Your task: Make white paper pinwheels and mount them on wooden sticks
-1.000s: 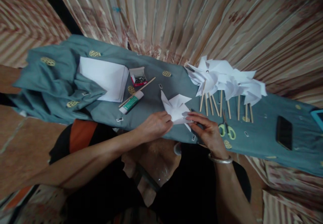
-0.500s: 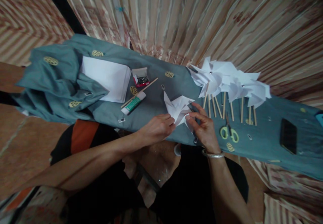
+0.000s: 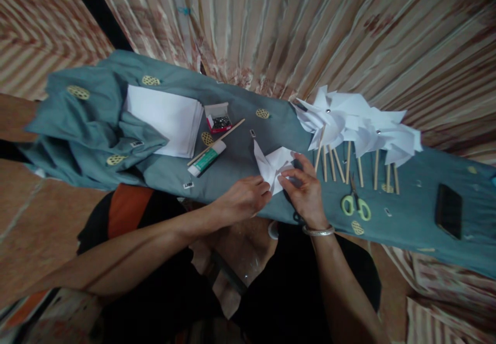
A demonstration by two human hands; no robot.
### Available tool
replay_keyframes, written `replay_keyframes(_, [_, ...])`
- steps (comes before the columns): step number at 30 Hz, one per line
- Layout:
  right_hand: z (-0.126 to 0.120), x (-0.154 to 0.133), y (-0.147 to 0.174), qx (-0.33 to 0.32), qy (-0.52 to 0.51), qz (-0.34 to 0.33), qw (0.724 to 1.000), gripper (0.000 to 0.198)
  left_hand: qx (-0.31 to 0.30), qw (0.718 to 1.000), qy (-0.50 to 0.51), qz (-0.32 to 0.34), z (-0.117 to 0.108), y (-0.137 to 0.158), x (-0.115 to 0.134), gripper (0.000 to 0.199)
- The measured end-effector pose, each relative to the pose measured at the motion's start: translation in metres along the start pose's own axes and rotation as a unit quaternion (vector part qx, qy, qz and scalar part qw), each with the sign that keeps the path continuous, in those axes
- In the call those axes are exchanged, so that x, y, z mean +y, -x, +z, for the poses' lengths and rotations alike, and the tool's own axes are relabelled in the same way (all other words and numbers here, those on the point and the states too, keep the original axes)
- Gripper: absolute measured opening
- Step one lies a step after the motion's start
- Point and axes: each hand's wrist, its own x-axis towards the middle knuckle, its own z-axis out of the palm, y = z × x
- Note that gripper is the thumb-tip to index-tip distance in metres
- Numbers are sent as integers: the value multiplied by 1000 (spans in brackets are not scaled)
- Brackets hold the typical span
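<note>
A white paper pinwheel (image 3: 274,163) with folded blades lies between my hands near the front edge of the cloth-covered table. My left hand (image 3: 248,195) pinches its lower left part, fingers closed. From the right, my right hand (image 3: 304,186) grips a blade with thumb and fingers, bending it toward the middle; a silver bangle circles that wrist. My fingers hide part of the lower and right edges of the paper. To the left lie a green and white glue stick (image 3: 207,159), a thin wooden stick (image 3: 234,127) and an open red box of pins (image 3: 219,119).
A stack of white paper (image 3: 165,119) lies at the left, partly under bunched cloth (image 3: 101,122). Several finished pinwheels (image 3: 349,116) on wooden sticks lie at the right back. Green-handled scissors (image 3: 355,204) and a black phone (image 3: 449,210) are farther right.
My right hand has moved left and inward, carrying the right blade toward the pinwheel's middle. My left hand stays nearly in place. The view has shifted slightly.
</note>
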Motion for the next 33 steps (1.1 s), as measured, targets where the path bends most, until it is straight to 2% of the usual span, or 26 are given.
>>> replay_keyframes(7, [3, -1, 0, 0, 26, -18, 1000, 8, 14, 1000, 5, -9, 3, 1, 0, 20])
replay_keyframes(14, [4, -1, 0, 0, 42, -28, 999, 7, 4, 1000, -7, -10, -1, 0, 1, 18])
replay_keyframes(33, [5, 0, 0, 4, 50, -22, 998, 9, 11, 1000, -6, -6, 1, 1, -1, 21])
